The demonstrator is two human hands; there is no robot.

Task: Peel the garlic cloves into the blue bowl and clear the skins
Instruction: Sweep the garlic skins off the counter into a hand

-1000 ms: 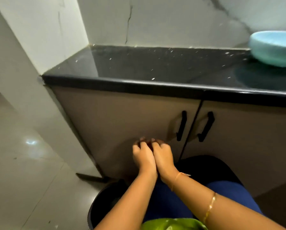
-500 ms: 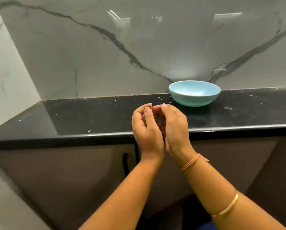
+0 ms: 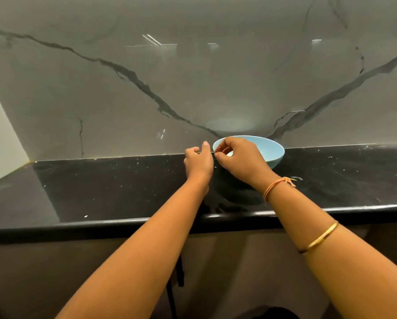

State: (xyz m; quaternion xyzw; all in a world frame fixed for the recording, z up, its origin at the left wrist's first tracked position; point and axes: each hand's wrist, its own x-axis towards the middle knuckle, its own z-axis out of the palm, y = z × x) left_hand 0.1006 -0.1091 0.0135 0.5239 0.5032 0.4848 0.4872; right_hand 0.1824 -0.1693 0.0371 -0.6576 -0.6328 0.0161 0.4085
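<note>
The blue bowl (image 3: 274,150) stands on the black bench (image 3: 100,187), under and just beyond the right hand (image 3: 241,158). That hand hangs over the bowl's near-left rim with its fingertips (image 3: 218,154) drawn in toward the thumb, as in a pinch. What sits between them is too small to tell, so I cannot say whether it holds a clove.

The left hand (image 3: 198,161) is close beside the right, just outside the bowl. Its fingers are loosely curled and one is raised. Its palm faces away, so I cannot tell if it keeps any skins. The two hands are near each other but not joined.

The step looks like releasing a peeled clove into the bowl. To do it well, the right hand should go a little further past the rim before the fingers part. That way the clove lands inside and does not bounce onto the bench. The left hand can steady the bowl's outer wall.

Pale flecks (image 3: 136,160) lie scattered on the bench to either side of both hands. They are likely skins that remain to be swept together. Any skins in hand should stay out of the bowl.
</note>
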